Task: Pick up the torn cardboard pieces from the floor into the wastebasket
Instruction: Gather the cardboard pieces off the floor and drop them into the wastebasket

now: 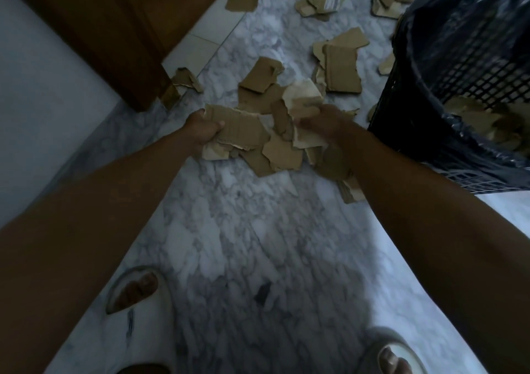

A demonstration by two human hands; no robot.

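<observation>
Both arms reach straight out and down over the marble floor [238, 230], forearms bare. Left hand [202, 128] has its fingers curled round the edge of a brown corrugated cardboard piece [241, 130], thumb on top, gripping it. Right hand [322, 123] is curled round a pale, crumpled torn piece [304, 101], holding it just left of the wastebasket [424, 133]. Between and beneath the two hands hangs a loose bunch of torn cardboard pieces [281, 153], ragged-edged, overlapping, some showing pale inner faces; whether the lowest ones touch the floor cannot be told.

The wastebasket is dark mesh plastic, lined with a dark bag [459, 15], and tilts toward the camera; brown scraps [487, 118] already lie inside it. More torn pieces lie scattered on the floor left of the wastebasket and beyond it: a large ridged one [342, 70], a cluster with a white label [324, 2], and one [186, 80] against the wooden door [114, 29]. Two feet in pale slippers [137, 293] stand well apart from the wastebasket.
</observation>
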